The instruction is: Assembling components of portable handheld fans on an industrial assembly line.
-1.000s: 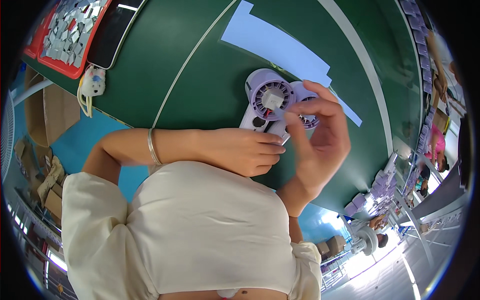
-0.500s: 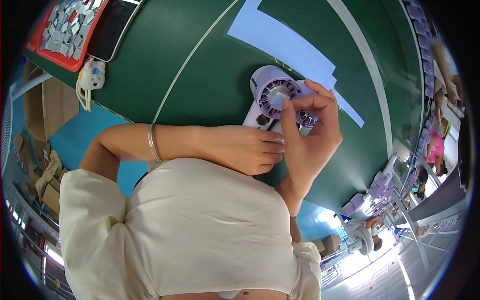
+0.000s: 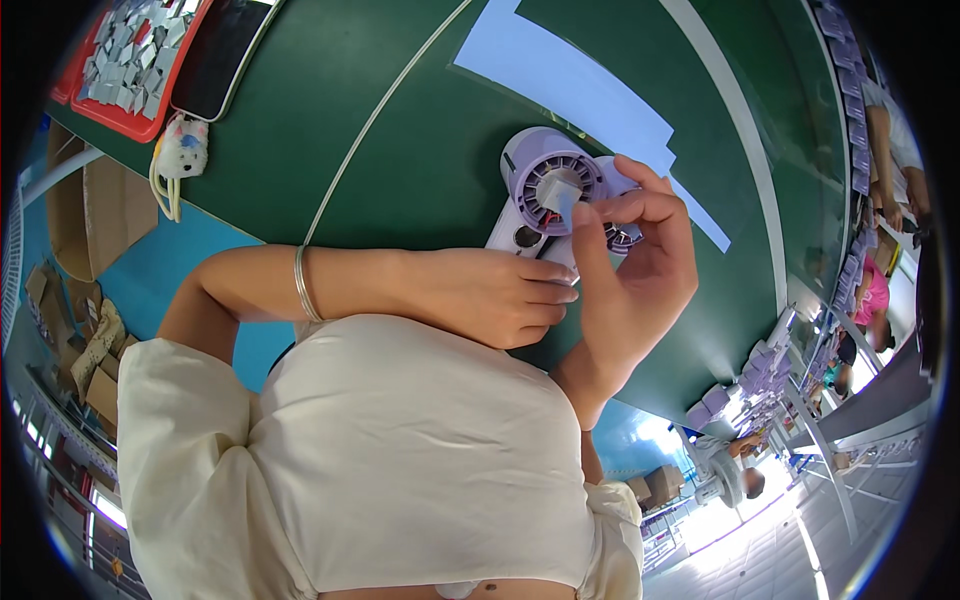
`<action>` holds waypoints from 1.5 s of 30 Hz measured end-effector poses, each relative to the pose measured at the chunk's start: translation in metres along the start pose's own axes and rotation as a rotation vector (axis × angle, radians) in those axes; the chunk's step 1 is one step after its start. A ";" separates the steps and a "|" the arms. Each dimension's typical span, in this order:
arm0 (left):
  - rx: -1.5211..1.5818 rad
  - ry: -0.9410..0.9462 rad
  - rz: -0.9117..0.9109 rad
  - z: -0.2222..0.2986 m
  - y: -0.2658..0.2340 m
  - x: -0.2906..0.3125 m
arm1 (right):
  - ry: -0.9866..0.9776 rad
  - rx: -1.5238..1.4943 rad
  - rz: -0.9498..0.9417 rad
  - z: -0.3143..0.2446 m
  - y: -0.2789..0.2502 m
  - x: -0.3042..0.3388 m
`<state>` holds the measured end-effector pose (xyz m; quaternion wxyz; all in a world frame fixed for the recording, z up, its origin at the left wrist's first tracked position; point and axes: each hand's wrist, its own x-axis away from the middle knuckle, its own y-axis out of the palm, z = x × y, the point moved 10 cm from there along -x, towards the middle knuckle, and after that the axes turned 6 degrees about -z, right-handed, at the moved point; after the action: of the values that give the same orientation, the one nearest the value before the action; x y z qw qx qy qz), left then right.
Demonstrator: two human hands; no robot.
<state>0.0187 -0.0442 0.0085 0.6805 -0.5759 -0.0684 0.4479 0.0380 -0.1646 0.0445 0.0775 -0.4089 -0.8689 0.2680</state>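
Two lilac handheld fans lie side by side on the green table. The nearer-left fan [image 3: 548, 150] has its round grille facing up, with a small silvery square piece [image 3: 558, 187] at its centre. From that piece a thin bluish film [image 3: 566, 207] runs to the thumb and forefinger of my right hand [image 3: 640, 270], which pinch it. Partly behind those fingers is the second fan [image 3: 622, 238]. My left hand [image 3: 515, 298] has its fingers curled around the lower end of the fan handles; exactly what its fingertips grip is hidden.
At the far left, a red tray [image 3: 148, 128] holds many small silvery pieces, beside a dark phone [image 3: 215, 60] with a plush charm [image 3: 182, 150]. A pale blue sheet [image 3: 570, 85] lies beyond the fans. Along the right stand rows of lilac parts [image 3: 760, 370], with other people farther off.
My right hand has drawn slightly right and toward me, and the bluish film now stretches from the silvery piece, exposing more of it. My left hand and the fans have barely moved.
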 end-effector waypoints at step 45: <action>0.008 -0.001 0.010 0.006 0.004 0.002 | -0.007 0.217 0.006 -0.005 0.006 0.009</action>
<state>0.0140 -0.0386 0.0066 0.6804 -0.5733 -0.0642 0.4520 0.0380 -0.1532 0.0446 0.1173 -0.4000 -0.8338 0.3620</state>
